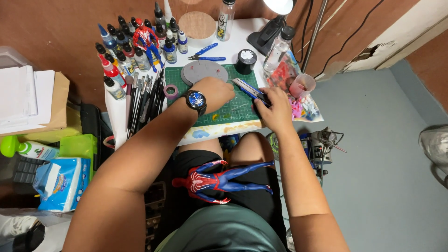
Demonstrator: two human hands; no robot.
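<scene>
Pressing left hand (215, 93) flat on round grey plastic disc (204, 71) atop green cutting mat (233, 109), bench centre; right hand (275, 108) pinches blue-handled craft knife (249, 88). Likely cutting prep; next needs steady blade placement.

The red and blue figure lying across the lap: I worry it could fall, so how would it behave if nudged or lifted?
The figure lies loose across the thighs, neither hand on it, so a nudge would likely slide it off. Its thin, spread limbs look jointed, so they may flop when lifted. It is probably light plastic.
</scene>
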